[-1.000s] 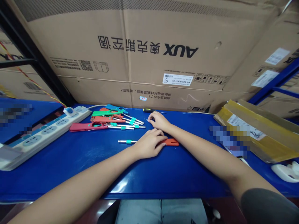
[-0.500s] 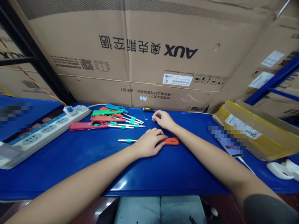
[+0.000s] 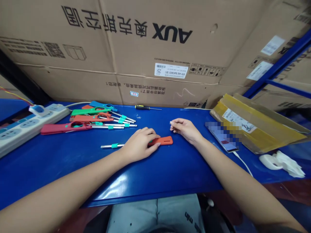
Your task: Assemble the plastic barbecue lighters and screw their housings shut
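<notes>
Clasping one orange lighter on the blue table with the left hand! Counting rightward: one power strip, at least five heaped lighters, then, behind the clasped one, one screwdriver. Curling the right hand just beside, contents too small to tell. Passing one phone, reaching one taped box.

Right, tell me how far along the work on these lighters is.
Possibly done: the piled lighters, whose visible tubes wear green bands, though they could equally be waiting. In hand: the orange lighter under the left hand, banded too; the right hand's fingers are pinched, anything between them too small to make out. To go: probably finishing that one, perhaps using the white bits near the screwdriver.
</notes>
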Motion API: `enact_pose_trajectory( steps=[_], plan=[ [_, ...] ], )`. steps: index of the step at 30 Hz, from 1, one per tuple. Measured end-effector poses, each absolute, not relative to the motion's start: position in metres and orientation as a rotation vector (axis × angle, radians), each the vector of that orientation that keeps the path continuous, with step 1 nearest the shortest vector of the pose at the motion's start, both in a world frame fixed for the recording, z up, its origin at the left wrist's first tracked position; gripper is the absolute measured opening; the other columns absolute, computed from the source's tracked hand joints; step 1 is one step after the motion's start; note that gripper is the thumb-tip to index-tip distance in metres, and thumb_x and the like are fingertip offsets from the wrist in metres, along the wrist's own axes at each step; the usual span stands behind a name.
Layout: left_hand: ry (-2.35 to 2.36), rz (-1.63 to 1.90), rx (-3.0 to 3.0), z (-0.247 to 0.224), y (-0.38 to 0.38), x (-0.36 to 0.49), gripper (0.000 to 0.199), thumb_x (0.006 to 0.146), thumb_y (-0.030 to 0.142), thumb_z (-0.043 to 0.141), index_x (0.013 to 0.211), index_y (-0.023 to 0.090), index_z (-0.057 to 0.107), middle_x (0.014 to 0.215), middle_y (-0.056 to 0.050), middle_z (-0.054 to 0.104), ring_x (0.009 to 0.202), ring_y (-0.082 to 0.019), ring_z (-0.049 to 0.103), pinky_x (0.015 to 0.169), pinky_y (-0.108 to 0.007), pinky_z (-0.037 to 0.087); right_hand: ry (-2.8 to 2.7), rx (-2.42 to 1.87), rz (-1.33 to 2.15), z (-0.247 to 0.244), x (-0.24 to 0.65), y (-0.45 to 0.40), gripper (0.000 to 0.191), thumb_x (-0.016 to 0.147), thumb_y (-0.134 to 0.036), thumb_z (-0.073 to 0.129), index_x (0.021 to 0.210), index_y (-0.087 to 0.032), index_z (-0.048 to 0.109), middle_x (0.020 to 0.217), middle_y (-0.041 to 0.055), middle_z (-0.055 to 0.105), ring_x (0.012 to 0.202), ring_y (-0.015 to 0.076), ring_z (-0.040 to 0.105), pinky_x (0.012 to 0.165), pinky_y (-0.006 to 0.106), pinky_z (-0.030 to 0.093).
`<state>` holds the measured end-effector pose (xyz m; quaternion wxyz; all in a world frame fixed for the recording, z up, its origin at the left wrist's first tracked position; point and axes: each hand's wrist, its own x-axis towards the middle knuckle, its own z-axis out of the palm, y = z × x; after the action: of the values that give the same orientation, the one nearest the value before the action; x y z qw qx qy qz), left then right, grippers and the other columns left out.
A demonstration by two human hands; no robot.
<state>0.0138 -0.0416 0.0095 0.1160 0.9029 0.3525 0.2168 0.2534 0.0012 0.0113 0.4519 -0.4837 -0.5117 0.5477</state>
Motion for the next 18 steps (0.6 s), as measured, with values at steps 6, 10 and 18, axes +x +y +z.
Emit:
enact_pose_trajectory(
  steps=[6,10,18],
  plan=[
    [1.037,0.594,2.598,0.011,-0.044,0.014,0.026,0.096,0.039,0.061,0.11,0.019,0.071,0.107,-0.008,0.07,0.097,-0.024,0.061,0.089,-0.039,0.049,-1.275,-1.212,1.555,0.022,0.264,-0.002,0.04,0.054,-0.039,0.095,0.082,-0.016,0.077,0.075,0.0035,0.075,0.073,0.0133,0.07,0.071,0.026,0.054],
    [1.034,0.57,2.564,0.012,-0.046,0.016,0.024,0.092,0.039,0.067,0.103,0.019,0.071,0.102,-0.006,0.07,0.092,-0.023,0.06,0.085,-0.038,0.048,-1.519,-1.18,1.535,0.036,0.27,-0.011,0.027,0.068,-0.033,0.087,0.088,-0.017,0.079,0.079,0.0041,0.078,0.077,0.0153,0.072,0.076,0.028,0.055],
    [1.036,0.557,2.55,0.012,-0.049,0.019,0.018,0.09,0.037,0.067,0.096,0.02,0.068,0.094,-0.004,0.069,0.087,-0.021,0.058,0.078,-0.034,0.045,-2.155,-1.181,1.134,0.058,0.267,-0.031,0.01,0.081,-0.017,0.068,0.084,-0.018,0.077,0.085,0.0021,0.079,0.078,0.0159,0.07,0.073,0.027,0.054]
  ],
)
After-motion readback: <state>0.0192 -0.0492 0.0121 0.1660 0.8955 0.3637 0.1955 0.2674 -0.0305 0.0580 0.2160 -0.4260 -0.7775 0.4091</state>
